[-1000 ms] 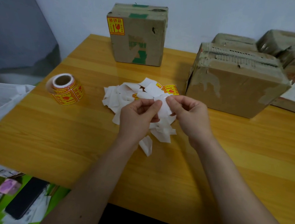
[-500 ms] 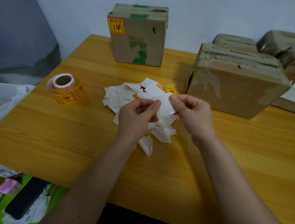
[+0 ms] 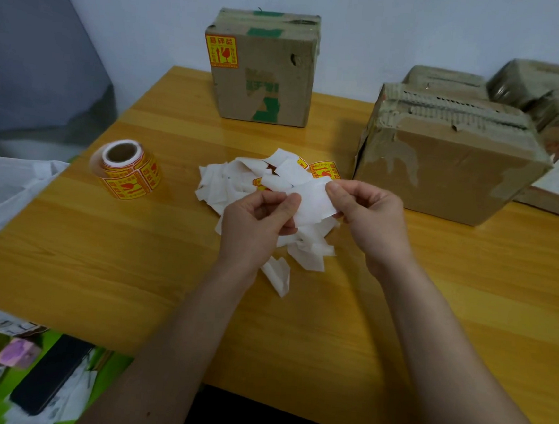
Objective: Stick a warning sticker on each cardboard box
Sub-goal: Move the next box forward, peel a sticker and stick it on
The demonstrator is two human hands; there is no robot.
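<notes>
Both hands hold one white sticker piece, its white side facing me, above a heap of white backing papers. My left hand pinches its left edge; my right hand pinches its right edge. A yellow and red sticker lies at the heap's far side. The sticker roll stands to the left. At the back, a cardboard box carries a warning sticker at its upper left. A larger box sits to the right, with no sticker visible on its front.
More cardboard boxes are stacked behind the larger box at the far right. The wooden table ends at its left edge beside a white plastic bag. A black phone and papers lie on a green surface lower left.
My hands have drawn slightly apart, and more of the white piece shows between them. The right hand has shifted a little to the right.
</notes>
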